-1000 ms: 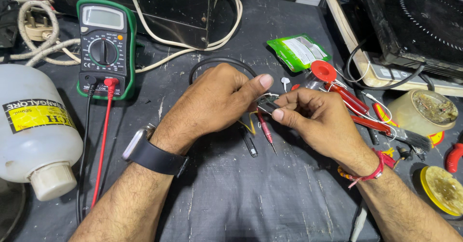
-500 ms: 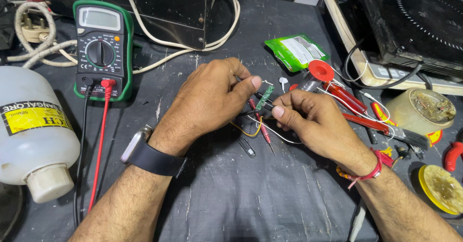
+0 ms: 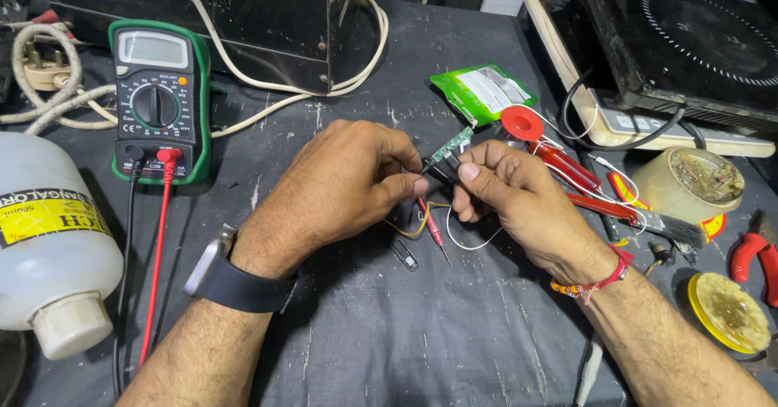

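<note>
My left hand (image 3: 340, 184) and my right hand (image 3: 519, 200) meet at the middle of the dark work mat. My right hand pinches a small green circuit board (image 3: 452, 144) between thumb and fingers, tilted up to the right. My left hand holds a black probe tip (image 3: 432, 166) against the board's lower end. A red probe (image 3: 429, 224) lies on the mat just below the hands, beside thin yellow and white wires (image 3: 417, 230). A green multimeter (image 3: 158, 99) stands at the back left, with red and black leads plugged in.
A white plastic bottle (image 3: 49, 245) lies at the left edge. Behind are a metal box (image 3: 243, 18) with white cables, a green packet (image 3: 482, 91), a black appliance (image 3: 689, 42), red-handled tools (image 3: 583, 180), a brush (image 3: 673, 230), a flux tin (image 3: 729, 314) and red pliers (image 3: 758, 253).
The circuit board has been lifted and tilted up between the fingertips. The black probe tip now rests on its lower end. The red probe lies lower on the mat.
</note>
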